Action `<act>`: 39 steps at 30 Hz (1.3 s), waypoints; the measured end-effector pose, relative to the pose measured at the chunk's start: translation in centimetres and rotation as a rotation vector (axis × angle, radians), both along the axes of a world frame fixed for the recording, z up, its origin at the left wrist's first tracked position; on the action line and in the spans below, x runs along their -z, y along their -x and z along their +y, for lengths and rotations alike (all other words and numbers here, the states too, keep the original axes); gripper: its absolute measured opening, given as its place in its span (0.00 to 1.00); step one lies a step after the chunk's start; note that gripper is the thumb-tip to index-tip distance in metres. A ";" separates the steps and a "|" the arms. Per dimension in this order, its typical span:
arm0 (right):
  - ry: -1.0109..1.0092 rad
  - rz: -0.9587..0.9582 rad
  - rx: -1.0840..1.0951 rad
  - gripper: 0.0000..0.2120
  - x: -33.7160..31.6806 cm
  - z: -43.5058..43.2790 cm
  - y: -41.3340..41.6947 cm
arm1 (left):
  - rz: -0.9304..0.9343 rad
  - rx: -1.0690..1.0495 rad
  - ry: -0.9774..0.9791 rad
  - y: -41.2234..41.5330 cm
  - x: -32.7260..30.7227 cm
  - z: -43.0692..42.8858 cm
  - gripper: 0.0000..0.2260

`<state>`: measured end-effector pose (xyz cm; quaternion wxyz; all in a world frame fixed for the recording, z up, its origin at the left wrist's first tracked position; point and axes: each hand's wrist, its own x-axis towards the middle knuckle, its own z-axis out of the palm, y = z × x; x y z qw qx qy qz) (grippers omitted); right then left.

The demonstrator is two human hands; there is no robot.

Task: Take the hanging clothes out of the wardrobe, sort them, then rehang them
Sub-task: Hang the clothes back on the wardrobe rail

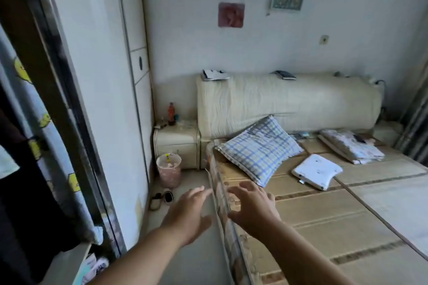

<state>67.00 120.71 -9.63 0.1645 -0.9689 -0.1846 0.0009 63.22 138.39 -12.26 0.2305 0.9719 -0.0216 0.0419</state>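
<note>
The open wardrobe (pixel 69 104) fills the left edge of the view. Inside it hang a light blue garment with yellow prints (pixel 53 164) and a dark garment (pixel 20 203), both partly cut off by the frame. My left hand (pixel 187 215) is stretched forward over the floor beside the bed, fingers spread, holding nothing. My right hand (pixel 252 206) reaches out over the bed's near edge, fingers spread and empty. Neither hand touches the clothes.
A bed (pixel 335 227) with a woven mat takes up the right side, carrying a blue checked pillow (pixel 259 148), a white flat device (pixel 317 171) and folded bedding (pixel 349 146). A nightstand (pixel 176 143), pink bin (pixel 169 169) and slippers (pixel 162 198) stand in the narrow aisle.
</note>
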 end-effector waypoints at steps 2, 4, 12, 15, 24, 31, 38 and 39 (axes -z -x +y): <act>0.011 0.045 0.083 0.26 2.0 -3.3 4.2 | 0.061 0.091 -0.031 2.2 0.9 -2.8 0.30; 0.035 0.089 0.168 0.27 3.3 -7.2 8.5 | 0.132 0.192 -0.050 4.6 1.5 -6.4 0.31; 0.020 0.139 0.581 0.31 5.3 -23.4 26.4 | 0.145 0.732 -0.128 14.3 2.6 -24.5 0.25; 0.013 0.151 0.732 0.31 6.1 -29.6 34.9 | 0.122 0.921 -0.083 20.6 2.7 -32.6 0.23; -0.058 0.219 1.098 0.31 7.5 -49.3 65.2 | 0.093 1.304 -0.067 46.7 5.0 -57.4 0.23; -0.168 0.282 1.313 0.30 6.8 -58.5 81.1 | 0.128 1.486 -0.100 59.5 4.6 -69.4 0.23; -0.188 0.287 1.412 0.30 8.0 -64.8 86.1 | 0.134 1.603 -0.138 64.7 5.7 -77.1 0.23; -0.184 0.291 1.412 0.30 8.0 -66.0 86.0 | 0.138 1.600 -0.138 64.6 5.9 -78.1 0.23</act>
